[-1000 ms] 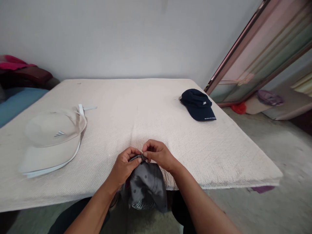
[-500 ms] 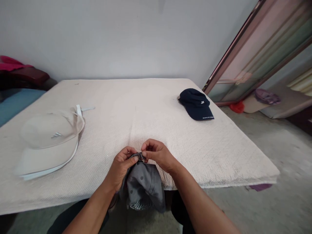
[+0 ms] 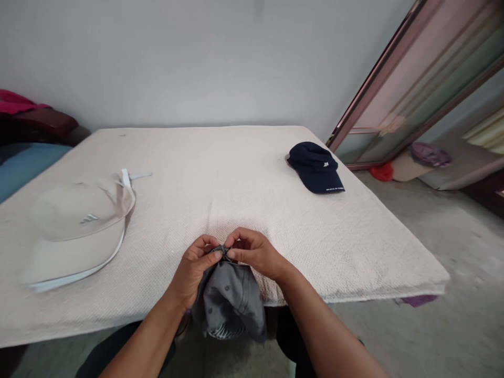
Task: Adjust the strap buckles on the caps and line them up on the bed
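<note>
A dark grey cap (image 3: 236,296) hangs down past the near edge of the covered table, pale stitching showing low on it. My left hand (image 3: 195,268) pinches the strap (image 3: 224,252) at the cap's back between thumb and fingers. From the other side, my right hand (image 3: 254,253) grips the same strap, thumb and fingertips pressed together. The fingertips of both hands nearly meet, and they partly hide the strap and any fastener on it.
A beige cap (image 3: 74,226) with a light strap lies at the left of the white textured cover (image 3: 189,173). A navy cap (image 3: 315,165) rests at the right. Behind is a grey wall (image 3: 197,63); a sliding door (image 3: 378,79) stands at the right.
My right fingers have shifted slightly left and closer to my left fingertips on the strap. The caps on the cover have not moved.
</note>
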### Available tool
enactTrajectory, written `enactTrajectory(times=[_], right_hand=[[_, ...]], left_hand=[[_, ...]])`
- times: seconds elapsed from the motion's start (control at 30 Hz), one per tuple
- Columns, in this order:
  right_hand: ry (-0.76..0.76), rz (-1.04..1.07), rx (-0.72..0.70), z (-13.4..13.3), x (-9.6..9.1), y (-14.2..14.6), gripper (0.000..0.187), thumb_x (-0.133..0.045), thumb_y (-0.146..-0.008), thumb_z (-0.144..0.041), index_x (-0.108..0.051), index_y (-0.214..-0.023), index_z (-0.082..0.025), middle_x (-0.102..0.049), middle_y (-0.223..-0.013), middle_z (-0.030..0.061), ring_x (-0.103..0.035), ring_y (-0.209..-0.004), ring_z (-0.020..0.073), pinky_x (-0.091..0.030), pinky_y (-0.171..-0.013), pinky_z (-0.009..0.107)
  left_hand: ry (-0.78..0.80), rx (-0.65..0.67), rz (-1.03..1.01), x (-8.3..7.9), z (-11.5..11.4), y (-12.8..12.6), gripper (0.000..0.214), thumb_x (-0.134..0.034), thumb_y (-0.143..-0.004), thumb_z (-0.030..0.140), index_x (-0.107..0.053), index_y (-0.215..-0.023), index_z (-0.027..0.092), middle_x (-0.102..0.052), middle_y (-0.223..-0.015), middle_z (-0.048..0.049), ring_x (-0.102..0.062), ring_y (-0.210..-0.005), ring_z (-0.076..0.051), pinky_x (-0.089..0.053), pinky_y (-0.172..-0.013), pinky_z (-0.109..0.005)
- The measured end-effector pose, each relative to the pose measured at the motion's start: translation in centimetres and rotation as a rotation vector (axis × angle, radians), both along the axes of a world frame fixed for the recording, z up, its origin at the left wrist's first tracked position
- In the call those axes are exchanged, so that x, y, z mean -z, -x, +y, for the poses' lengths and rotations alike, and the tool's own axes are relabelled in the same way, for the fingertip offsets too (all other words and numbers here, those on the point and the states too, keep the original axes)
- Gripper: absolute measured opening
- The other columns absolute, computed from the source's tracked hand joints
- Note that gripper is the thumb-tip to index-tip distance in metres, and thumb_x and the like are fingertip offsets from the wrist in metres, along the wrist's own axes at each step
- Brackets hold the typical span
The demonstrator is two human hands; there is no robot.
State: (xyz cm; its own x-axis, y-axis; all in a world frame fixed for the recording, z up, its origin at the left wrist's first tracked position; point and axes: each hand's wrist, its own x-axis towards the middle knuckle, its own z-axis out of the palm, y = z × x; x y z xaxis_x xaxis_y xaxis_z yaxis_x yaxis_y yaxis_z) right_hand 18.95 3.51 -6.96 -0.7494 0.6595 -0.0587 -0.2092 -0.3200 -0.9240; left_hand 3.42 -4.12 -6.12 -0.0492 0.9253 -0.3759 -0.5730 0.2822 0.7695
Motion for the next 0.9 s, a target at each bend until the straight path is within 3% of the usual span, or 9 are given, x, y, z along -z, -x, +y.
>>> enactTrajectory(times=[0.27,0.43,0.57,0.9], right_hand=[[0.073,0.046,-0.050,0.1,-0.4,-0.4,0.026,-0.078,-0.068,-0.027,-0.060,-0.084,-0.016,-0.056,-0.066,-0.0027,-0.050,-0.061,0.0090,-0.037,-0.057,0.022],[0.005,-0.022,-0.051,0.3,-0.9,-0.8,0.023,-0.076,-0.070,-0.028,-0.063,-0.084,-0.015,-0.056,-0.065,-0.0029,-0.048,-0.059,0.0081,-0.036,-0.055,0.021],[-0.047,-0.059,-0.033,0.4,-0.9,-0.8,0.020,-0.075,-0.072,-0.028,-0.063,-0.080,-0.015,-0.054,-0.064,-0.0035,-0.044,-0.055,0.0069,-0.034,-0.052,0.021],[-0.012,-0.048,-0.014,0.4,-0.7,-1.0,0.017,-0.072,-0.073,-0.027,-0.060,-0.075,-0.015,-0.056,-0.060,-0.0034,-0.049,-0.050,0.0072,-0.038,-0.050,0.020]], left_hand=[[-0.025,0.052,-0.065,0.2,-0.2,0.6,0.022,-0.072,-0.073,0.011,-0.058,-0.087,0.021,-0.068,-0.074,0.0017,-0.064,-0.063,-0.012,-0.048,-0.060,-0.021],[-0.010,0.053,-0.086,0.2,-0.2,0.5,0.021,-0.071,-0.073,0.011,-0.059,-0.087,0.020,-0.069,-0.075,0.0012,-0.064,-0.063,-0.011,-0.048,-0.060,-0.021],[-0.005,0.040,-0.067,0.2,-0.2,0.3,0.021,-0.073,-0.072,0.011,-0.059,-0.086,0.020,-0.068,-0.074,0.0015,-0.063,-0.062,-0.010,-0.048,-0.059,-0.019],[-0.057,0.071,0.080,-0.2,-0.3,0.3,0.017,-0.072,-0.074,0.014,-0.058,-0.081,0.019,-0.065,-0.072,0.0030,-0.059,-0.063,-0.009,-0.045,-0.060,-0.019]])
